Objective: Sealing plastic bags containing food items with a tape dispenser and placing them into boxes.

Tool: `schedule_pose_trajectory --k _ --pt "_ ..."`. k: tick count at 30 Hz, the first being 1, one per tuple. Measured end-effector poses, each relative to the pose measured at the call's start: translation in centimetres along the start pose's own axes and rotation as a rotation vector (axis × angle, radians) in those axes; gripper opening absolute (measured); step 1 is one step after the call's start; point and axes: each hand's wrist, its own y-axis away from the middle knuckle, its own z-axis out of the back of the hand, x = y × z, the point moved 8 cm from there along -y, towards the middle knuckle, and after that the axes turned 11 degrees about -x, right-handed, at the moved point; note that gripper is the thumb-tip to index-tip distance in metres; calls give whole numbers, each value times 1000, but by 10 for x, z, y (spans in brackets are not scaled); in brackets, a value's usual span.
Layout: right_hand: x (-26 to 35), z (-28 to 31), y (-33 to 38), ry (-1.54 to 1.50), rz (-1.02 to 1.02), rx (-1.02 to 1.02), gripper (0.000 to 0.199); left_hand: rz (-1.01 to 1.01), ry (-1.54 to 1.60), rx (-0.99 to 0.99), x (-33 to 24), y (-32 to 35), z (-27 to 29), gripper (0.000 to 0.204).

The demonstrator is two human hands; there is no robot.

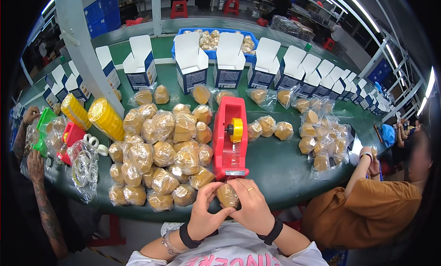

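On my feed, L hand and R hand grip a wrapped tan lump btwn them; it's at 6 o'clock of the red tape dispenser, near its blade; I'd steady the lump, press the wrap flat w/ even, light pressure, & keep fingers off that edge; pile of similar lumps lies at 9 o'clock on the counter.
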Motion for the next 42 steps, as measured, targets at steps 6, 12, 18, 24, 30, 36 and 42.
schedule_pose_trajectory --k 6,12,18,24,30,36,42 --pt "0 12 6 -72 -20 -14 63 -21 -125 9 -10 8 -7 65" --pt "2 31 12 -144 -17 -37 61 -168 -443 86 -56 12 -29 57" --pt "18 53 19 -116 26 -17 61 -404 -737 96 -127 -5 -42 45" --pt "44 67 11 -79 39 -61 62 -735 -1180 588 -102 -83 -78 28" --pt "44 68 9 3 -28 -104 62 -824 -1259 364 -75 -105 -70 33" --pt "33 44 14 23 -71 -105 62 -564 -1306 517 -74 -123 -72 40" --pt "28 33 12 -67 -75 -134 62 -676 -1364 382 -73 -118 -68 46"
